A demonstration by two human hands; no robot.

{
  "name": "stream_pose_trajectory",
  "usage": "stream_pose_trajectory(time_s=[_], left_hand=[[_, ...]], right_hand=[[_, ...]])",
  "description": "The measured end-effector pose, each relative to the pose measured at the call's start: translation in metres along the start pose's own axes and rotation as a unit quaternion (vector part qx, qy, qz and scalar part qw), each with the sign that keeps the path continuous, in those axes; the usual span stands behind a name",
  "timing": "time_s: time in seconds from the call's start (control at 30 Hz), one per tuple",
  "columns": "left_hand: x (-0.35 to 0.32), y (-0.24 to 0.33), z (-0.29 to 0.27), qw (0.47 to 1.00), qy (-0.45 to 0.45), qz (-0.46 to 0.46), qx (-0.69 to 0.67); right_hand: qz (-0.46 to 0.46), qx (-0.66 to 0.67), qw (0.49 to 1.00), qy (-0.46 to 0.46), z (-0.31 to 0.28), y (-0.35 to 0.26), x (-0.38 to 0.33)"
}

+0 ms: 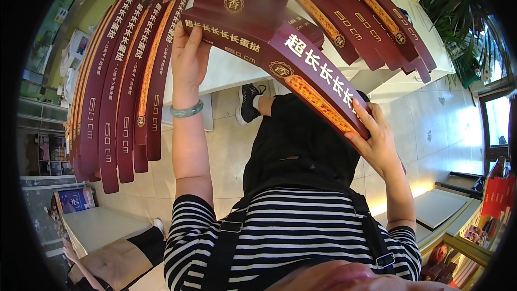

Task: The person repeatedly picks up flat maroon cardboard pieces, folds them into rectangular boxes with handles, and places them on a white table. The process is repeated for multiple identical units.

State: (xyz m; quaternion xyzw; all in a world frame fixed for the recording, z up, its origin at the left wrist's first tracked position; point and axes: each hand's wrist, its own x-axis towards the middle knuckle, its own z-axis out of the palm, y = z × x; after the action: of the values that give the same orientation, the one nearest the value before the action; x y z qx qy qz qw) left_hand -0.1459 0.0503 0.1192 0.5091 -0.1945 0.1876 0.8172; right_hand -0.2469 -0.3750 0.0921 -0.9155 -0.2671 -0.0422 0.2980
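Observation:
A long maroon carton (318, 91) with a cut-out carry handle at its top is held up before me between both hands. Distorted by the lens, it seems to bend at its middle; white lettering and a picture of a long golden pastry mark its near faces. My left hand (193, 56), with a pale green bangle at the wrist, grips the left end, thumb on the front and fingers partly hidden behind. At the lower right end, my right hand (377, 134) is closed around the carton, thumb on one face and fingertips on another.
On the white table (229, 73), several similar maroon cartons (121, 91) stand in a row at left, and more cartons (355, 16) at right. A leafy plant (458, 16) is at far right. Another person (116, 261) shows partly at lower left, beside a bench (99, 223).

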Motion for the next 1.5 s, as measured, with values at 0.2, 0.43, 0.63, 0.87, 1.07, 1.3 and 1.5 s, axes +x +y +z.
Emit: stream_pose_trajectory(time_s=[0.2, 0.43, 0.63, 0.87, 1.07, 1.3, 1.5], left_hand=[[0.005, 0.013, -0.013, 0.996, -0.086, 0.006, 0.017], [0.006, 0.017, -0.01, 0.996, -0.078, 0.01, 0.039], [0.012, 0.023, -0.022, 0.99, -0.132, 0.001, 0.045], [0.015, 0.016, -0.022, 0.992, -0.124, -0.003, 0.037], [0.021, 0.011, -0.027, 0.985, -0.166, -0.015, 0.043], [0.012, 0.005, -0.002, 0.995, -0.096, -0.009, 0.001], [-0.015, -0.03, 0.035, 0.985, -0.088, 0.026, 0.146]], right_hand=[[0.022, 0.063, 0.998, -0.015, -0.005, -0.007, -0.004], [0.018, 0.046, 0.999, -0.003, -0.004, -0.01, -0.006], [-0.023, 0.0, 0.999, 0.029, 0.001, 0.0, -0.008], [0.003, -0.006, 1.0, -0.01, -0.002, -0.004, -0.01], [-0.068, -0.063, 0.995, 0.03, 0.006, 0.006, -0.01], [-0.014, 0.019, 0.998, 0.066, 0.012, 0.002, -0.009], [0.005, 0.026, 0.999, 0.047, 0.01, -0.016, 0.006]])
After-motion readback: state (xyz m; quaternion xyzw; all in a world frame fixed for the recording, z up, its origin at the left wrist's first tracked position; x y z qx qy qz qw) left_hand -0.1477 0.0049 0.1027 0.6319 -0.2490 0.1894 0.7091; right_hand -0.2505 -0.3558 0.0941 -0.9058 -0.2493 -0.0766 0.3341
